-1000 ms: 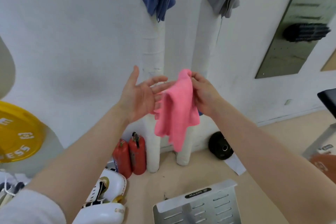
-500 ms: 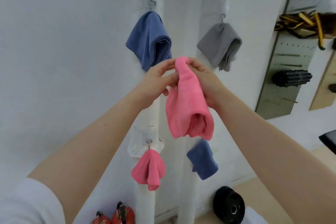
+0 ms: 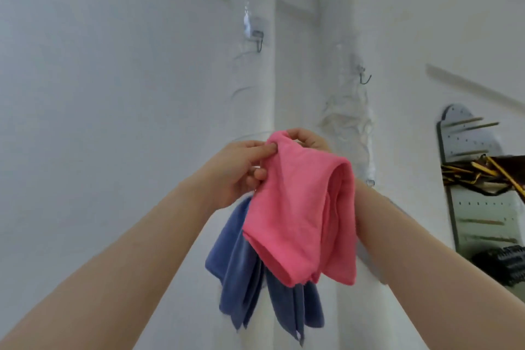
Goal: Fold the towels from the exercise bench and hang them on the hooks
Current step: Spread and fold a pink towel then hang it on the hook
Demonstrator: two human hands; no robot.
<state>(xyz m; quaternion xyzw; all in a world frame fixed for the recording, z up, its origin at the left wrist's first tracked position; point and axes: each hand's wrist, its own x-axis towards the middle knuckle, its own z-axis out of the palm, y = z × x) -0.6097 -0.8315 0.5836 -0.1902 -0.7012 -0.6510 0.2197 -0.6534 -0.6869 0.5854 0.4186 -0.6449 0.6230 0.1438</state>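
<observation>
Both hands pinch the top corner of the folded pink microfibre towel: left hand with thumb and fingers pressed on the bunched corner, right hand gripping it from behind, mostly hidden by cloth. Towel hangs in the air in front of the left white pipe, covering part of a dark blue towel already hung; two bare metal hooks sit above, left hook and right hook. Step looks like hanging, fold done; next move needs the corner lifted and looped over a free hook, probably the nearer right one.
</observation>
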